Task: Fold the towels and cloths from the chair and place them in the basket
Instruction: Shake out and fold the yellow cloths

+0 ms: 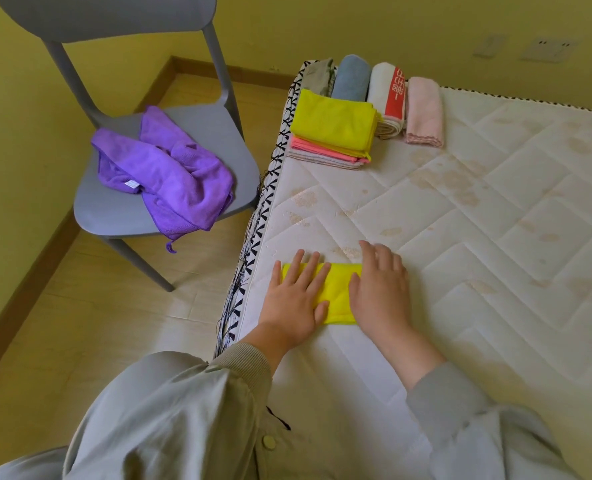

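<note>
1. The yellow cloth [338, 289] lies folded on the mattress [461, 220], lower middle of the frame.
2. The left hand [296, 299] and the right hand [381, 292] press it with flat, straight fingers.
3. Smooth outward, so that the edges lie level.
4. The purple towel [163, 174] lies unfolded on the chair [114, 209].

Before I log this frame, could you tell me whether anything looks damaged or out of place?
The mattress's edge trim is frayed, threads hanging, and brownish stains mark the quilted top. A purple towel lies crumpled on the chair.
</note>
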{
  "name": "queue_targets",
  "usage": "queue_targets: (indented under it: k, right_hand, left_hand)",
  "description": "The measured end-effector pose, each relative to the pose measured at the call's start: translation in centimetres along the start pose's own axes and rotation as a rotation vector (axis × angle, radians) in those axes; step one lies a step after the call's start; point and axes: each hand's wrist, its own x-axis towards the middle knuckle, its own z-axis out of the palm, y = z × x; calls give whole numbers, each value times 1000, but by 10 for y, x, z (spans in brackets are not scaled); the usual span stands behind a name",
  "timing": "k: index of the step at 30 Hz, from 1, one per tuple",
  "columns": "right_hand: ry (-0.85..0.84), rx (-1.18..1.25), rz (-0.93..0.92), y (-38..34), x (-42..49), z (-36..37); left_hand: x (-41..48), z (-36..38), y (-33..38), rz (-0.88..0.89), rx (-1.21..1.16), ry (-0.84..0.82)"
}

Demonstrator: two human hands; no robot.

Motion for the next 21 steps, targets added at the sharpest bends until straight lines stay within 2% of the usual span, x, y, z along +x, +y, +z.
queue_targets:
  k: [2, 3, 6, 8, 18, 21]
  right_hand:
    - [72, -16, -147, -14, 2, 5]
    - [34, -25, -171, -17, 1, 13]
    - [-241, -142, -153, -5, -7, 34]
    - [-300, -176, -155, 10, -13, 45]
    - [-300, -88, -97, 36, -13, 50]
    - [-318, 20, -57, 43, -10, 50]
  left_hand:
    - [1, 2, 2, -16, -11, 26]
    - [1, 5, 1, -21, -23, 43]
    - [-1, 10, -4, -14, -65, 53]
    - [-2, 9, -7, -13, -105, 40]
    - [-12, 13, -28, -141, -199, 29]
    - [-11, 10, -29, -173, -402, 100]
